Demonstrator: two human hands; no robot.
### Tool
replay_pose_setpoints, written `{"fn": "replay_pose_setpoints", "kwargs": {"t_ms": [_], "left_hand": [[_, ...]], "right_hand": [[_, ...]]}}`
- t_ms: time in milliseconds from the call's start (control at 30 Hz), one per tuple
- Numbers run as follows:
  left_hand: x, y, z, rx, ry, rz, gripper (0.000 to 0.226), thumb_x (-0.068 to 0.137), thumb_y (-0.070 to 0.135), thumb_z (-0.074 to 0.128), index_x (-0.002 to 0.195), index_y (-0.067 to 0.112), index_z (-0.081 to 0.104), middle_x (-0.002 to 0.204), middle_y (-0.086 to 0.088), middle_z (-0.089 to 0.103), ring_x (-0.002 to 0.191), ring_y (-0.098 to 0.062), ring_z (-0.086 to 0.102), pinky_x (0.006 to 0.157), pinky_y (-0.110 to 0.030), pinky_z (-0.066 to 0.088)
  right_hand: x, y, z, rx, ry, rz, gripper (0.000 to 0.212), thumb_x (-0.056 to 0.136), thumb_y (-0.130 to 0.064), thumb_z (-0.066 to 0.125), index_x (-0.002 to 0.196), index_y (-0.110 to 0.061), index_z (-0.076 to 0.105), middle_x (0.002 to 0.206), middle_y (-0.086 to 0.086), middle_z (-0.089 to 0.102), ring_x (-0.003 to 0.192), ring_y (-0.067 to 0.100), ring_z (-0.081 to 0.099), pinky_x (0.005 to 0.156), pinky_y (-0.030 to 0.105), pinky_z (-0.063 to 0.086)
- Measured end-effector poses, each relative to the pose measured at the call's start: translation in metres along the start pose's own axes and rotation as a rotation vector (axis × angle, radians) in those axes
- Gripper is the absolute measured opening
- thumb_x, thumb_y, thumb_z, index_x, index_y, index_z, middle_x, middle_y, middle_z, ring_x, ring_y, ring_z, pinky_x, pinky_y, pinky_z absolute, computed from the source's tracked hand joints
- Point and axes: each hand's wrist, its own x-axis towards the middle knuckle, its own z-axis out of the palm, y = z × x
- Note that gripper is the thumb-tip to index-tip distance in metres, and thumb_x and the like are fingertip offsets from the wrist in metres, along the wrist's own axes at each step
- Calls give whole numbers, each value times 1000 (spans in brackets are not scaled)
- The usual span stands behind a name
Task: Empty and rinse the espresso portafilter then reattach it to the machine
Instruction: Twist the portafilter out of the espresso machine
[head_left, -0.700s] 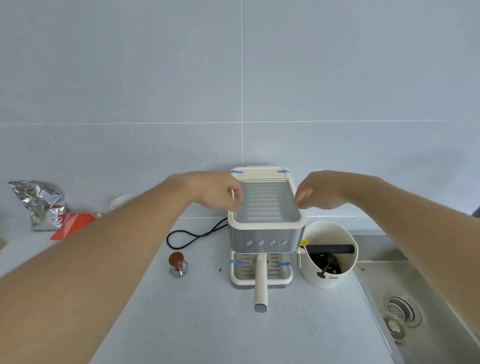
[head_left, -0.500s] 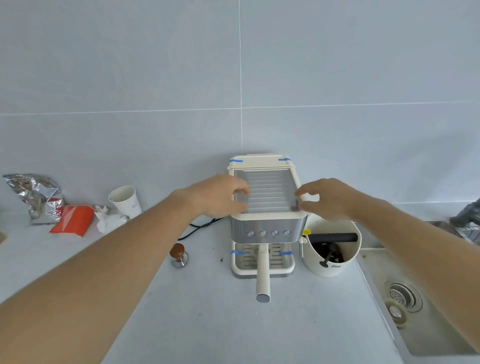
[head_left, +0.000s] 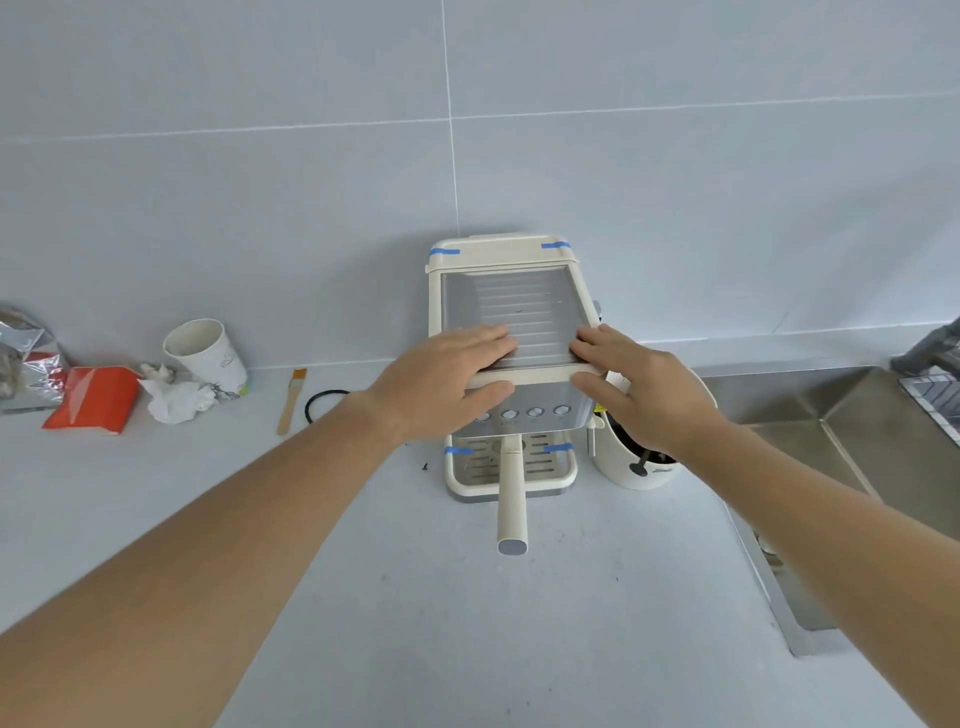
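Observation:
The cream and steel espresso machine (head_left: 511, 306) stands against the wall. Its portafilter is locked in under the front, and the cream portafilter handle (head_left: 511, 504) points straight toward me over the drip tray (head_left: 563, 475). My left hand (head_left: 447, 379) lies on the machine's front left top edge, fingers on the ribbed top and thumb under the rim. My right hand (head_left: 634, 387) holds the front right corner the same way. Neither hand touches the portafilter handle.
A white knock box (head_left: 644, 470) stands right of the machine, partly behind my right wrist. The steel sink (head_left: 857, 457) is further right. To the left lie a brush (head_left: 290, 400), a black cable (head_left: 322, 405), crumpled tissue (head_left: 176, 400), a paper cup (head_left: 208, 351) and an orange packet (head_left: 93, 397).
Both hands slid from the sides of the machine's top to its front corners and closed on the rim. My left arm now hides the tamper.

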Motion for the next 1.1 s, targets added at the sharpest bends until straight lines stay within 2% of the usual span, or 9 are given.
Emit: {"fn": "replay_pose_setpoints", "kwargs": {"t_ms": [100, 267, 367, 500, 700, 867, 900, 1000, 1100], "left_hand": [[7, -3, -1, 124, 59, 115, 53, 96, 39, 51, 144, 16, 45, 152, -1, 42, 136, -18, 41, 109, -29, 31], [18, -8, -2, 231, -21, 219, 62, 94, 46, 37, 144, 10, 42, 151, -6, 42, 137, -22, 40, 111, -28, 26], [22, -10, 4, 206, -8, 218, 64, 92, 48, 35, 144, 10, 43, 152, -8, 42, 139, -22, 38, 114, -30, 22], [23, -14, 6, 197, 27, 234, 65, 92, 50, 37, 145, 12, 43, 153, -7, 41, 140, -21, 38, 115, -30, 22], [24, -19, 11, 178, 72, 242, 64, 91, 50, 39, 145, 15, 43, 153, -4, 40, 140, -18, 38, 115, -26, 18], [26, -20, 12, 149, 130, 257, 63, 90, 50, 43, 142, 15, 48, 150, -3, 45, 136, -19, 44, 112, -34, 31], [26, -20, 13, 143, 138, 260, 62, 90, 49, 44, 141, 15, 49, 150, -3, 46, 136, -20, 44, 111, -35, 33], [26, -20, 15, 136, 148, 261, 62, 90, 50, 43, 141, 16, 48, 150, -3, 45, 136, -20, 44, 112, -38, 34], [26, -21, 15, 131, 150, 257, 63, 89, 51, 42, 142, 17, 48, 150, -2, 45, 137, -19, 43, 112, -39, 34]], "right_hand": [[-2, 4, 4, -68, 51, -48, 37, 94, -34, 59, 126, -17, 66, 133, -19, 52, 132, 4, 41, 95, -10, 17], [-4, 13, 12, -121, 86, -164, 48, 96, -43, 48, 122, -8, 67, 132, 7, 64, 129, 27, 54, 103, 19, 37], [-4, 14, 17, -82, 114, -149, 50, 97, -44, 47, 125, -6, 65, 135, 11, 61, 132, 28, 51, 102, 35, 47], [-8, 10, 26, -22, 156, -109, 50, 97, -43, 46, 131, -9, 60, 143, 6, 55, 139, 20, 42, 95, 35, 52], [-45, -6, 34, 227, 243, 237, 52, 96, -21, 58, 145, -19, 45, 150, -13, 39, 139, 13, 42, 110, 35, 41], [-94, -18, 66, 402, 173, 579, 35, 96, -23, 58, 130, -24, 60, 124, -16, 61, 84, -16, 59, 73, 6, 47], [-98, -19, 75, 455, 122, 654, 31, 96, -26, 57, 126, -23, 63, 120, -15, 65, 83, -12, 61, 76, 9, 49], [-98, -21, 98, 732, 3, 883, 26, 97, -32, 53, 108, -14, 70, 104, 8, 72, 94, 20, 67, 95, 42, 53], [-91, -30, 112, 1083, -119, 992, 23, 100, -31, 50, 106, -18, 68, 99, 11, 72, 87, 24, 69, 91, 43, 56]]}}
